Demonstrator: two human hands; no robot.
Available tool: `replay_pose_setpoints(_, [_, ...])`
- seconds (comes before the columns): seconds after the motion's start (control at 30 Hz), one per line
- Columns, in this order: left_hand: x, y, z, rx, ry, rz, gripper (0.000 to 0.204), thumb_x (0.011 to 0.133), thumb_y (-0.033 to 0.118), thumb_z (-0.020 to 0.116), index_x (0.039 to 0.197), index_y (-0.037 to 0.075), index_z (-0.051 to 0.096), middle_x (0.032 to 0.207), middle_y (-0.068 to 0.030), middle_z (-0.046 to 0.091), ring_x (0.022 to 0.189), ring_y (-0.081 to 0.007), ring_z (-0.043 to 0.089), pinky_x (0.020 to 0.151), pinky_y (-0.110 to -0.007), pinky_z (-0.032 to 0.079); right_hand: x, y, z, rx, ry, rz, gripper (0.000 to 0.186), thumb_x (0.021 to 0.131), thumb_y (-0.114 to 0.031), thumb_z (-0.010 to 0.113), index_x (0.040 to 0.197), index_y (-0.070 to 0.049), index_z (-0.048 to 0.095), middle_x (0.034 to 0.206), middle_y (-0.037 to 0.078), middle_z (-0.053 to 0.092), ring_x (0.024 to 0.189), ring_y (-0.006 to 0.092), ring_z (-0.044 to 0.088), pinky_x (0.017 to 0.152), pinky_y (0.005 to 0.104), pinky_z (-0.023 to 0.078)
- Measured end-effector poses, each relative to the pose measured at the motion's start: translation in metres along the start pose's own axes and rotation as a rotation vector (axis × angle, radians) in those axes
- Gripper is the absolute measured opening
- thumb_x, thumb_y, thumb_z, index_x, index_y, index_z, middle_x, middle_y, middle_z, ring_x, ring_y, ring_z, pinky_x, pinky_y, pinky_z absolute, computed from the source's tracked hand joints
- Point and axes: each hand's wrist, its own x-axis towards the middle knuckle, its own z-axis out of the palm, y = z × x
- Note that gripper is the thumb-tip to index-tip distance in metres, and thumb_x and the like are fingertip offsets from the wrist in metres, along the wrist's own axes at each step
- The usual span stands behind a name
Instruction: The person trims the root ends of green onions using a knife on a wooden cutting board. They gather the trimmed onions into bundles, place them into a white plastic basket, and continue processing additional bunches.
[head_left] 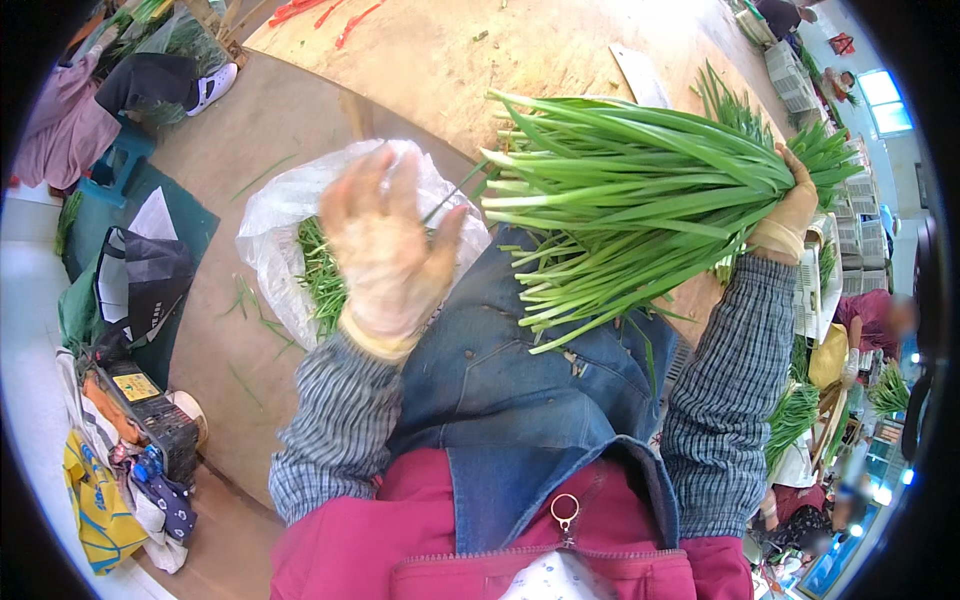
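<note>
Tabletop (420,60) | right hand (788,212) gripping green stalks (630,190) | pale ends (498,204) left of fingers (797,172)

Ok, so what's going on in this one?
A person holds a thick bunch of greens above their lap, the right hand around the leafy end and the pale cut ends pointing left. The left hand is open, empty and blurred, over a white plastic bag with loose green stalks inside. Another person is at the upper left.
</note>
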Motion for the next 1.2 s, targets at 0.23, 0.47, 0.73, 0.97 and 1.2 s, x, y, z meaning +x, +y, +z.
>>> replay_pose_setpoints(0.23, [-0.008, -0.002, 0.046, -0.624, -0.194, -0.178, 0.019, 0.083, 0.005, 0.06, 0.102, 0.004, 0.059, 0.086, -0.0173, 0.062, 0.077, -0.036, 0.061, 0.067, -0.04, 0.049, -0.005, -0.001, 0.006, 0.094, 0.01, 0.08, 0.011, 0.08, -0.006, 0.062, 0.087, 0.002, 0.062, 0.075, 0.008, 0.062, 0.063, 0.0207, 0.06, 0.061, 0.0318, 0.053])
replay_pose_setpoints(0.47, [-0.041, -0.072, 0.008, 0.063, -0.184, -0.053, 0.007, 0.079, 0.007, 0.062, 0.086, 0.005, 0.061, 0.079, -0.0129, 0.058, 0.07, -0.0287, 0.057, 0.063, -0.038, 0.047, -0.033, -0.015, 0.026, 0.253, -0.178, 0.184, 0.014, 0.084, -0.006, 0.059, 0.095, 0.002, 0.059, 0.072, 0.005, 0.06, 0.065, 0.0167, 0.058, 0.063, 0.0278, 0.051])
replay_pose_setpoints(0.73, [0.026, 0.028, 0.008, -0.625, -0.396, -0.568, 0.019, 0.078, 0.021, 0.071, 0.079, 0.002, 0.067, 0.067, -0.0106, 0.058, 0.062, -0.0193, 0.056, 0.058, -0.032, 0.045, -0.045, -0.025, 0.04, 0.23, -0.19, 0.146, 0.014, 0.085, -0.006, 0.057, 0.096, 0.003, 0.058, 0.071, 0.002, 0.054, 0.066, 0.0166, 0.054, 0.065, 0.028, 0.048])
replay_pose_setpoints(0.97, [-0.025, -0.045, 0.026, -0.124, -0.025, -0.328, 0.009, 0.078, 0.01, 0.064, 0.074, 0.002, 0.064, 0.071, -0.0113, 0.061, 0.063, -0.0222, 0.058, 0.056, -0.03, 0.044, -0.04, -0.026, 0.032, 0.255, -0.231, 0.157, 0.015, 0.082, -0.004, 0.059, 0.095, 0.004, 0.057, 0.071, 0.005, 0.058, 0.064, 0.0179, 0.056, 0.064, 0.0275, 0.05])
replay_pose_setpoints(1.2, [0.001, -0.009, 0.012, -0.825, -0.487, -0.661, 0.055, 0.076, 0.016, 0.072, 0.125, 0.002, 0.052, 0.099, -0.0106, 0.061, 0.079, -0.0152, 0.058, 0.071, -0.028, 0.048, -0.038, -0.023, 0.032, 0.235, -0.187, 0.176, 0.015, 0.087, -0.006, 0.055, 0.099, 0.002, 0.058, 0.071, 0.002, 0.054, 0.066, 0.0147, 0.052, 0.065, 0.0271, 0.046])
